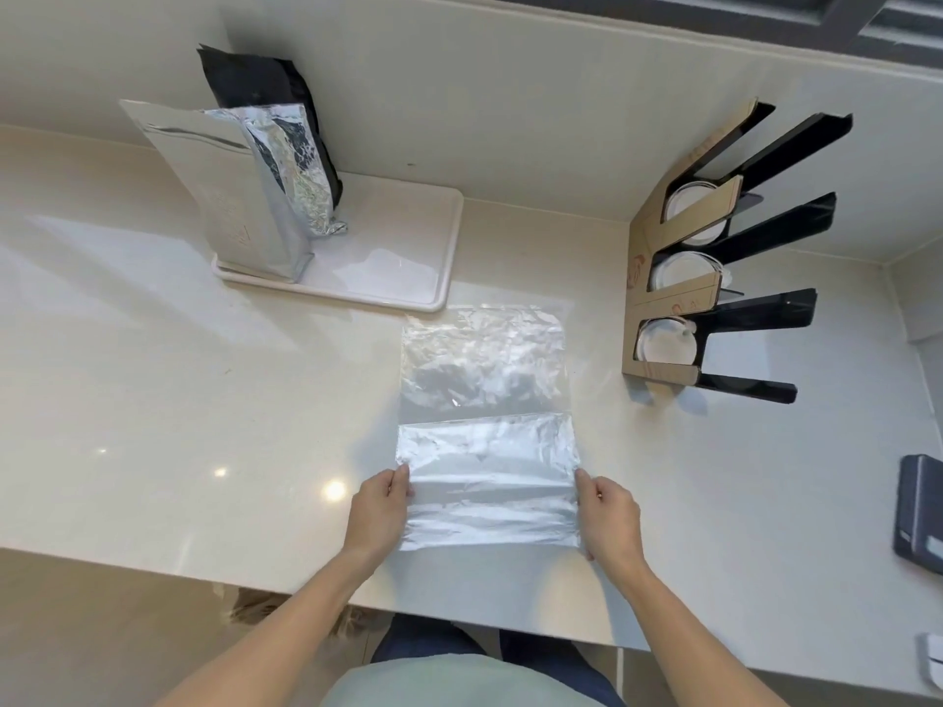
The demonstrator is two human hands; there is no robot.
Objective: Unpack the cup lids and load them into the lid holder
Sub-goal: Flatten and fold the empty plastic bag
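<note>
A clear, empty plastic bag [485, 380] lies flat on the pale counter, its near part folded over into a whiter doubled band. My left hand [380, 512] pinches the fold's left edge and my right hand [610, 517] pinches its right edge. At the right stands the lid holder [663, 298], brown cardboard with black dividers. White cup lids [666, 344] sit in its three slots, with more lids [684, 270] in the middle slot and others [691, 206] in the far one.
A white tray [408, 278] at the back holds a silver foil pouch [224, 191] and a black pouch [265, 89]. A dark device [921, 512] lies at the right edge. The counter's front edge runs just below my wrists.
</note>
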